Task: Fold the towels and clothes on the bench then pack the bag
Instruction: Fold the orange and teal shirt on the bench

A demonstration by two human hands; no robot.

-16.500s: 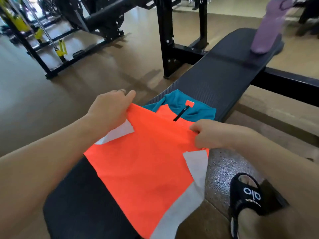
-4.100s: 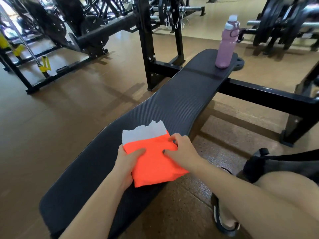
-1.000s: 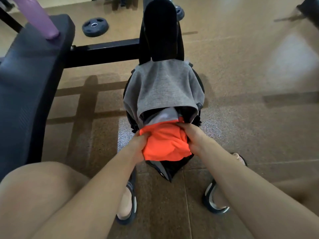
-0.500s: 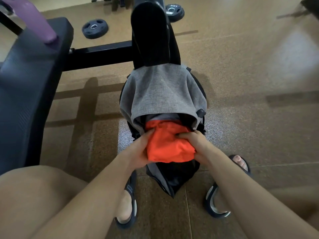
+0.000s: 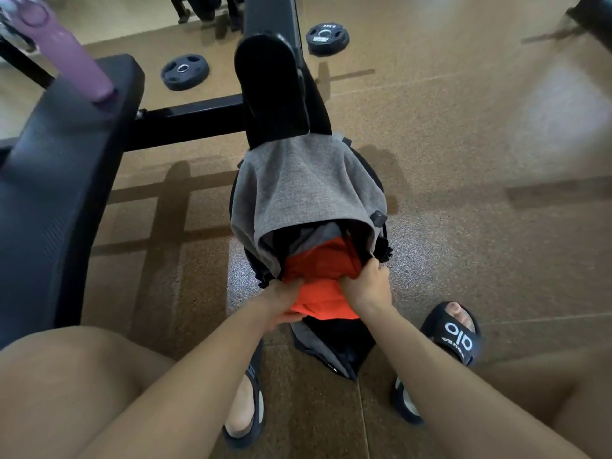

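Head view: folded orange shirt (image 5: 319, 276) half inside mouth of grey backpack (image 5: 304, 190) on gym floor, between two black slides, upper part under the bag's flap, lower part outside. Left hand (image 5: 281, 304) gripping shirt's lower left edge, fingers curled around the cloth; right hand (image 5: 371, 286) clutching its right side, fingers closed on fabric. Purple bottle (image 5: 71, 59) upright on black bench (image 5: 63, 167), well apart at left.

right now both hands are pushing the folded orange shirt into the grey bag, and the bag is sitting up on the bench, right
Not quite. The grey bag stands on the floor beside the bench, not on it, as the head view shows. The rest holds: the left hand and right hand grip the folded orange shirt at its opening.
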